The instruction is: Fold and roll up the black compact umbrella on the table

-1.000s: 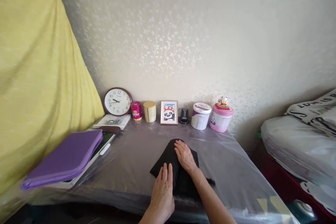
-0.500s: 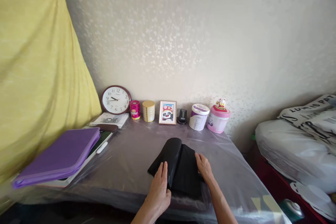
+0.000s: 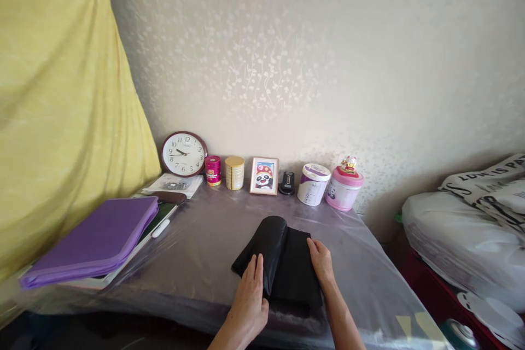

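On the plastic-covered table lies a black folded sheet (image 3: 295, 268), thin and slightly shiny, perhaps a plastic bag. Its left part curls over in a rounded fold, while the right part lies flatter. My left hand (image 3: 249, 298) holds the near end of the fold, long fingers pressed along it and the thumb at its lower edge. At the upper right edge my right hand (image 3: 320, 260) pinches the sheet between thumb and fingers. Part of the right thumb is hidden.
Along the wall stand a clock (image 3: 184, 154), a pink can (image 3: 213, 170), a yellow tin (image 3: 234, 173), a panda picture frame (image 3: 264, 176), a black device (image 3: 287, 182) and two tubs (image 3: 314, 185). A purple folder (image 3: 94, 238) lies left; plastic-wrapped bedding (image 3: 459, 235) is right.
The flat right part of the black sheet reaches a little farther right, with my right hand at its edge. My left hand stays on the fold. The view has shifted slightly.
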Available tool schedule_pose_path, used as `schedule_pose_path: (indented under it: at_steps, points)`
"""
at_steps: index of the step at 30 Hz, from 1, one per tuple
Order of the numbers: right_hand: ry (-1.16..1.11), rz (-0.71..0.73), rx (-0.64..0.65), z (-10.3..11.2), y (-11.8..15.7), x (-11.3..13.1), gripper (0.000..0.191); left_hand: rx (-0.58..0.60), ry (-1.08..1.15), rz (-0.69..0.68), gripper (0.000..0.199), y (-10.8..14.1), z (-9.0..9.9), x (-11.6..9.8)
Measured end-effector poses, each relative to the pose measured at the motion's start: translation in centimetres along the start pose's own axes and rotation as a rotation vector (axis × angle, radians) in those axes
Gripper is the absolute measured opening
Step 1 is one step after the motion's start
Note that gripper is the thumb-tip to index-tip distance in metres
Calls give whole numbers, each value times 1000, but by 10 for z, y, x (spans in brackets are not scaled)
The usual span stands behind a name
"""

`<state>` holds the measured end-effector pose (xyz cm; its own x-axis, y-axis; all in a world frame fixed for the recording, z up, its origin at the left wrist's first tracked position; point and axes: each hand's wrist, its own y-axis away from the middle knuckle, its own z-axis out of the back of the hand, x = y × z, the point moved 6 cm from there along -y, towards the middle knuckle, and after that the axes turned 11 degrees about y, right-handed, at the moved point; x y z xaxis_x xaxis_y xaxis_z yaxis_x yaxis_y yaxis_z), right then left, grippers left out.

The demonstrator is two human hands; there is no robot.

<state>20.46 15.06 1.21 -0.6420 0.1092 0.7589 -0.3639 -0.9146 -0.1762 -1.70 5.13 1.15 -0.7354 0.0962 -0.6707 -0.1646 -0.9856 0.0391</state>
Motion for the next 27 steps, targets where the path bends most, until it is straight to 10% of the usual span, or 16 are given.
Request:
schedule_pose_path:
  at_steps: [27]
  points:
    - [-298,-66,252,-84,-8,91,43,-42,-126,-32,82,-3,-10,5]
